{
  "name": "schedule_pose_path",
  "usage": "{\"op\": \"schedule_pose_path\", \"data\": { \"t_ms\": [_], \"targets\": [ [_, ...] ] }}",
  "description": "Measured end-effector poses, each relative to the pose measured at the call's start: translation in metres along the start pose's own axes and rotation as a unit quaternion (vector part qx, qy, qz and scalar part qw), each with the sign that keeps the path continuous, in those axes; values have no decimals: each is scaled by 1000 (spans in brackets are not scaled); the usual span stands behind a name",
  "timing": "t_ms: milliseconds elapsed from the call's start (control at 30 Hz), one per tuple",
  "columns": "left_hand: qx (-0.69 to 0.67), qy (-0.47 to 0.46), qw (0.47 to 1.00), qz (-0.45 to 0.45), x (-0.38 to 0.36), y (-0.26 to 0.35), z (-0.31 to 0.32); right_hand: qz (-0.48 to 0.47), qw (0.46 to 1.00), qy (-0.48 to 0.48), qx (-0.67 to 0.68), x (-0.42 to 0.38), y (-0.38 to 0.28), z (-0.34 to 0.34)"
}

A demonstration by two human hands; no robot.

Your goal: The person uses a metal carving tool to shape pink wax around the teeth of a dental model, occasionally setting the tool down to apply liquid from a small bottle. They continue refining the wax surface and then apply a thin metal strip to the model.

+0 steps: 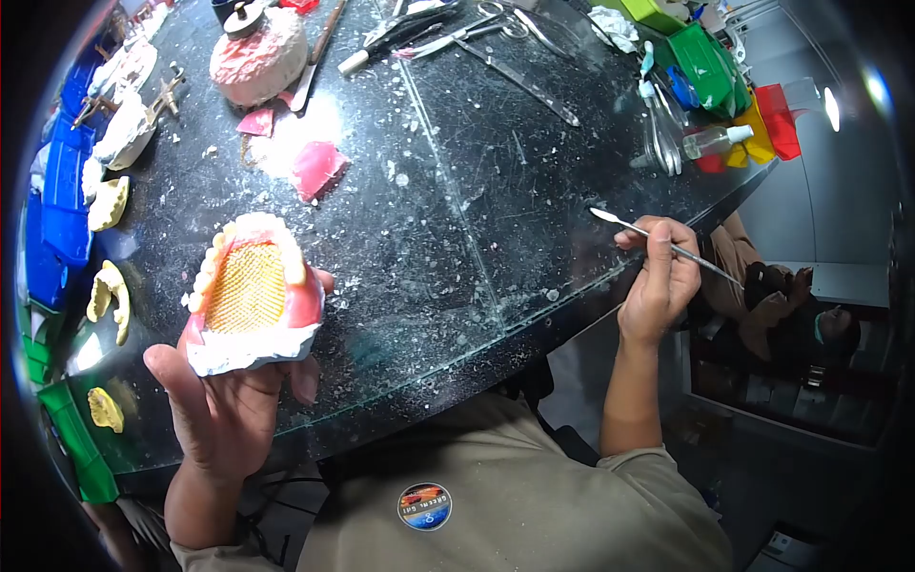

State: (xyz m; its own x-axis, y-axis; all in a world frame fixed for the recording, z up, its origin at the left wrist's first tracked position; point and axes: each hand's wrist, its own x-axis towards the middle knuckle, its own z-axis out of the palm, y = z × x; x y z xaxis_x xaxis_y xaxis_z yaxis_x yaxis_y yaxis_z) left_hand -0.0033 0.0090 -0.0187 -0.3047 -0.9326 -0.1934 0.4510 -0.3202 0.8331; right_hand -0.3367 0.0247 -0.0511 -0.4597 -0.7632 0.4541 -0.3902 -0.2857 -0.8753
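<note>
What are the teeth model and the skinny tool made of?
Teeth model: matte, chalky white base, probably plaster; shiny pink gums, maybe wax or plastic; textured yellow mesh, perhaps metal, hard to tell. Skinny tool: probably smooth metal, from its grey gleam.

The round badge (425, 506) on the shirt (534, 496) bears lettering (426, 500) not clearly legible.
</note>
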Motion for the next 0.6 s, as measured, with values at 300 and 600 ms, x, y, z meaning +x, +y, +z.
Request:
{"op": "schedule_pose_path", "data": {
  "t_ms": [300,600],
  "targets": [
    [14,18,999,-43,1,3,1,35,999,-1,-7,2,-9,6],
    [60,-27,996,-54,3,13,1,-121,936,-270,190,29,-92,107]
  ]
}}
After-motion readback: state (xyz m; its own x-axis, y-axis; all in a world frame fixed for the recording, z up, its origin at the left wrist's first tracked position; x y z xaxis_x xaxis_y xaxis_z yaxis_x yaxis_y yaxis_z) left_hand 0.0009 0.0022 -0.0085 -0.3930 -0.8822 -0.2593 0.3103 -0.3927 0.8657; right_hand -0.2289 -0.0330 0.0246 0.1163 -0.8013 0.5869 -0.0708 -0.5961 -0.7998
